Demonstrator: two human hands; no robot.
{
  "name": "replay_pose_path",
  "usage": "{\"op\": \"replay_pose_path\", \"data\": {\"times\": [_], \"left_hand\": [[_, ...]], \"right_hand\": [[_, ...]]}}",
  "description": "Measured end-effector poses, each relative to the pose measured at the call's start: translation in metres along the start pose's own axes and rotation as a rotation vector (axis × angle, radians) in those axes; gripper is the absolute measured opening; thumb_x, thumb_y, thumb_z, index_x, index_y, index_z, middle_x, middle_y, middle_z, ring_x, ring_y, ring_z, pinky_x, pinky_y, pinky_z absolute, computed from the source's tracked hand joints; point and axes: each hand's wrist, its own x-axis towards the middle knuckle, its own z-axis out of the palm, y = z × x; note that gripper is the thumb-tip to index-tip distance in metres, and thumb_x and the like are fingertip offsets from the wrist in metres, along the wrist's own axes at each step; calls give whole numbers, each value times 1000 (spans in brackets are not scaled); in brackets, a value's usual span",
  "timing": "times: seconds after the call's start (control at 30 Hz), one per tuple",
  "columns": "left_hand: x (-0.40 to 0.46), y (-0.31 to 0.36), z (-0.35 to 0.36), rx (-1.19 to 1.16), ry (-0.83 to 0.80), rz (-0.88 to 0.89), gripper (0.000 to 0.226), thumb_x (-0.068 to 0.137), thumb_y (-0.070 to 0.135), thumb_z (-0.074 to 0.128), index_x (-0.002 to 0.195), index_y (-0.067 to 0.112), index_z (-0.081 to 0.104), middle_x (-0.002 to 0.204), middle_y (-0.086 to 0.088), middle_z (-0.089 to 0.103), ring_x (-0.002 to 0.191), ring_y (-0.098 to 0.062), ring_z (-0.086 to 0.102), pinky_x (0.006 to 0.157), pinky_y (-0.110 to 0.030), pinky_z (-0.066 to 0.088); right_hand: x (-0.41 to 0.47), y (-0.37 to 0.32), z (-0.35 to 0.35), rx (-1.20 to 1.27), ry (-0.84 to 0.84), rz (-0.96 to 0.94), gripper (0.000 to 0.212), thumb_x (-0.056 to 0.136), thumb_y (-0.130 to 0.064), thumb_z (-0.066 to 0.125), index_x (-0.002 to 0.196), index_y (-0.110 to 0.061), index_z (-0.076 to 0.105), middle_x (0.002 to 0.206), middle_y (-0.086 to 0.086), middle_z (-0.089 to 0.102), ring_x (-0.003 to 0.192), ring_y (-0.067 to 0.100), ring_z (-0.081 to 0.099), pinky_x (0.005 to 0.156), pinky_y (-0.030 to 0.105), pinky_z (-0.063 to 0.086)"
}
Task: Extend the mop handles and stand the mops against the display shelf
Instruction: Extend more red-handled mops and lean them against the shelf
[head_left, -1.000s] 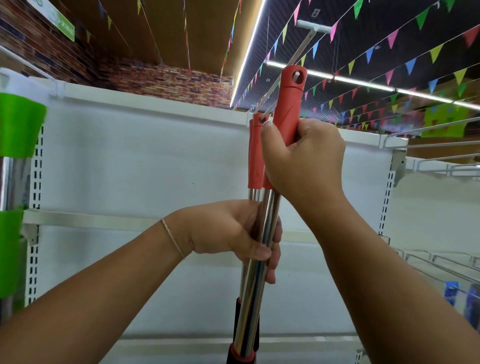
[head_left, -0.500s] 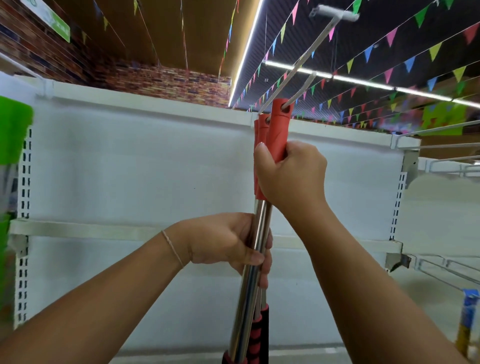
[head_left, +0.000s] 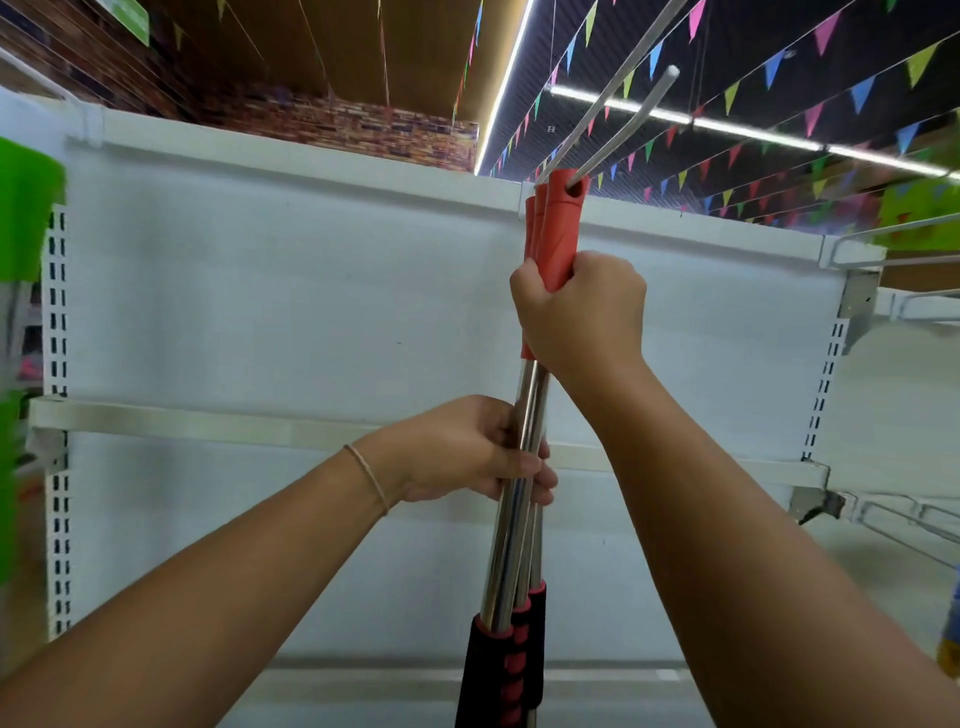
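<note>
Steel poles (head_left: 519, 499) stand bunched upright before the shelf (head_left: 311, 312). Left hand (head_left: 467, 452) wraps them low, likely to steady the bundle; right hand (head_left: 582, 312) clenches the red grips (head_left: 558, 228) on top, seemingly to pull one handle longer.

The mop handles (head_left: 519, 499) are finished in shiny silver, capped with red end grips (head_left: 558, 228) and sleeved in black foam (head_left: 480, 670) patterned with red. The display shelf (head_left: 291, 301) is painted white.
</note>
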Motion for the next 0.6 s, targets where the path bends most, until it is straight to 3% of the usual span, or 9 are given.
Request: {"op": "replay_pose_path", "data": {"times": [0.13, 0.33, 0.47, 0.53, 0.6], "left_hand": [[0, -2, 14, 64, 185, 8, 12, 93, 0, 59, 105, -1, 61, 101, -20, 73, 94, -28, 73, 91, -43, 57], [5, 4, 26, 291, 340, -37, 6, 87, 7, 62, 93, 5, 63, 86, -8, 76, 79, -16, 75, 69, -28, 58], [3, -1, 32, 455, 419, -28, 9, 89, 19, 60, 94, 12, 62, 82, 0, 76, 78, -11, 74, 81, -36, 60], [0, -4, 38, 537, 471, -21, 14, 91, 25, 56, 97, 13, 58, 85, 0, 74, 79, -14, 72, 79, -37, 60], [-2, -6, 46, 609, 549, -11, 17, 93, 26, 53, 97, 10, 54, 86, -3, 68, 77, -18, 68, 67, -33, 57]], "right_hand": [[-1, 3, 5, 32, -3, 32, 34, 83, -40, 53, 64, -13, 60, 72, 12, 65, 47, 22, 63, 53, 38, 58], [-4, 3, 6, 24, -23, 31, 34, 85, -42, 53, 71, -12, 59, 72, 10, 64, 59, 26, 63, 58, 41, 57], [-8, 5, 6, 99, -52, 47, 38, 86, -45, 52, 70, -11, 60, 68, 11, 65, 59, 30, 66, 56, 45, 58], [-10, 6, 4, 99, -70, 47, 39, 87, -46, 52, 70, -11, 60, 68, 10, 65, 61, 30, 66, 57, 46, 58], [-13, 6, 2, 85, -89, 44, 41, 88, -47, 52, 71, -11, 60, 67, 9, 65, 63, 29, 66, 60, 45, 58]]}}
